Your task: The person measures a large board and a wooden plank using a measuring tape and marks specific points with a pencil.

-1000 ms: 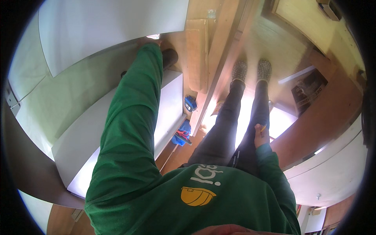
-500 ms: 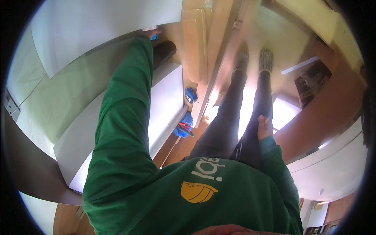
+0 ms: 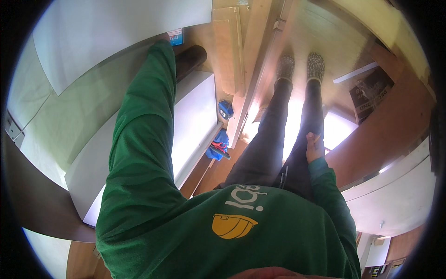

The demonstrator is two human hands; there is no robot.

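Observation:
My left arm, in a green sleeve, reaches far up and to the left. At its end my left hand (image 3: pixel 162 36) shows only as a sliver beside a large white panel, its fingers hidden. Right next to it lies a small blue and white box (image 3: pixel 176 36); whether I touch it cannot be seen. A dark cylinder (image 3: pixel 191 60) sits just nearer than the box. My right hand (image 3: pixel 314 148) is low at my right thigh, fingers curled around something small and pale that I cannot make out.
The white panel (image 3: pixel 121 37) overhangs at upper left. A white cabinet-like box (image 3: pixel 195 116) stands below my left arm. Nearby are a blue tape measure (image 3: pixel 226 109) and red-handled scissors (image 3: pixel 219 146) on a blue cloth or bag. A dark printed package (image 3: pixel 370 91) lies at right.
My left hand has moved left, away from the front of the blue and white box, and is now more hidden. My right hand stays at my thigh.

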